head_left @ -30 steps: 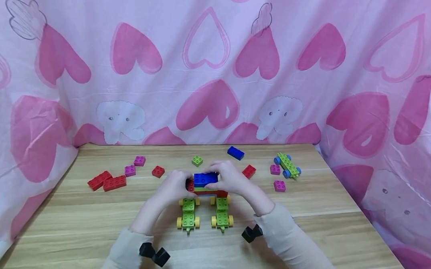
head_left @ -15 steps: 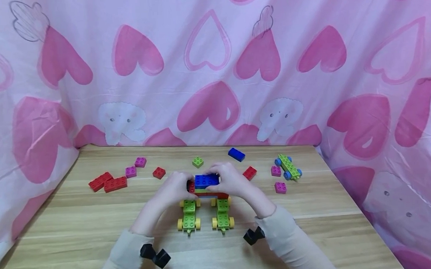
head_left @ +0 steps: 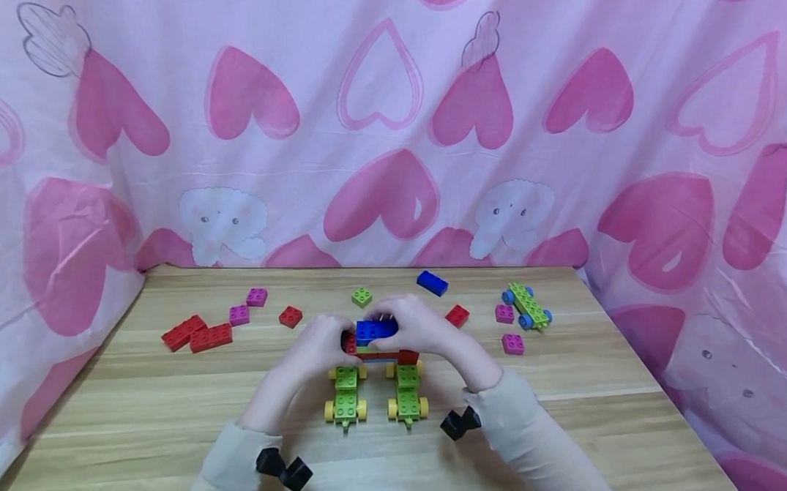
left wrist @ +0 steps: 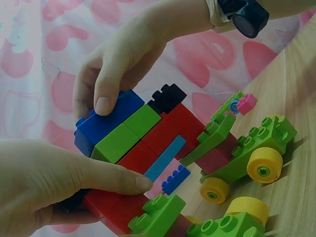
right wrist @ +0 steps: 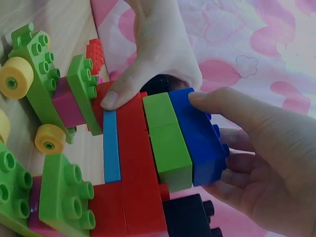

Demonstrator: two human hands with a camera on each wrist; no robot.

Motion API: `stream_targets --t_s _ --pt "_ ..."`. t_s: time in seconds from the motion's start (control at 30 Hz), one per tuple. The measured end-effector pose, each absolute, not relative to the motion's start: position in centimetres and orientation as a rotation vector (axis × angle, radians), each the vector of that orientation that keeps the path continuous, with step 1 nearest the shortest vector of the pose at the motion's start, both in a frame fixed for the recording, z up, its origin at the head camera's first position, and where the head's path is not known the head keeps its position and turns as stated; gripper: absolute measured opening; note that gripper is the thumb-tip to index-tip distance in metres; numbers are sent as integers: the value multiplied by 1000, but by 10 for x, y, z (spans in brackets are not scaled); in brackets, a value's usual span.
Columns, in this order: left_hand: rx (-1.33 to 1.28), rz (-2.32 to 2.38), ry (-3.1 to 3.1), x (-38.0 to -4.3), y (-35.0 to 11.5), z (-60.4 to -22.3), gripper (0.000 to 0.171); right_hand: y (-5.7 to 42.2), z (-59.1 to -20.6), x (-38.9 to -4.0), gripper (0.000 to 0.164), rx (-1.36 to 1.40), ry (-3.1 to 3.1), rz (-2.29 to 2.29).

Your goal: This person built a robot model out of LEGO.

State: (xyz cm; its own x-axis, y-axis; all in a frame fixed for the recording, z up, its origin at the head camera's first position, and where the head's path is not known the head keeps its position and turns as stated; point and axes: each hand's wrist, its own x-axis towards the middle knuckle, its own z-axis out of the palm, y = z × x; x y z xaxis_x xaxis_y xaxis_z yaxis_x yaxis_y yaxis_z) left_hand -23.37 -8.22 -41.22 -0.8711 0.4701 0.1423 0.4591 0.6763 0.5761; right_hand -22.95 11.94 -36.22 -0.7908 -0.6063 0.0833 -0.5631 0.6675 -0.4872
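Observation:
A toy-brick build stands at the table's middle. Two green wheeled bases with yellow wheels carry stacked red bricks, with a thin light blue piece below them. Over the red sit two green bricks, topped by a long blue brick; a black brick stands at the near end in the right wrist view. My left hand grips the build's left end, thumb across the red side. With thumb and fingers, my right hand pinches the blue brick; its far fingertips are partly hidden.
Loose red bricks and pink bricks lie at the left. Beyond the build are a small green brick and a blue brick. At the right, a green base with blue wheels stands beside pink bricks.
My right hand has shifted slightly left over the blue brick, its fingers reaching further across the top. The left hand keeps its grip on the build's left end.

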Motion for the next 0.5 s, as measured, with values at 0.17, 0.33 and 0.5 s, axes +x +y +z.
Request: stream_targets --t_s 0.17,0.33,0.5 --pt "807 969 2852 -234 -82 -413 32 116 -361 -232 34 -989 2767 -746" --pt "816 964 2850 -234 -82 -413 32 116 -360 -232 35 -979 2767 -725" --pt "820 973 2847 -234 -83 -412 32 115 -358 -232 35 -975 2775 -722"
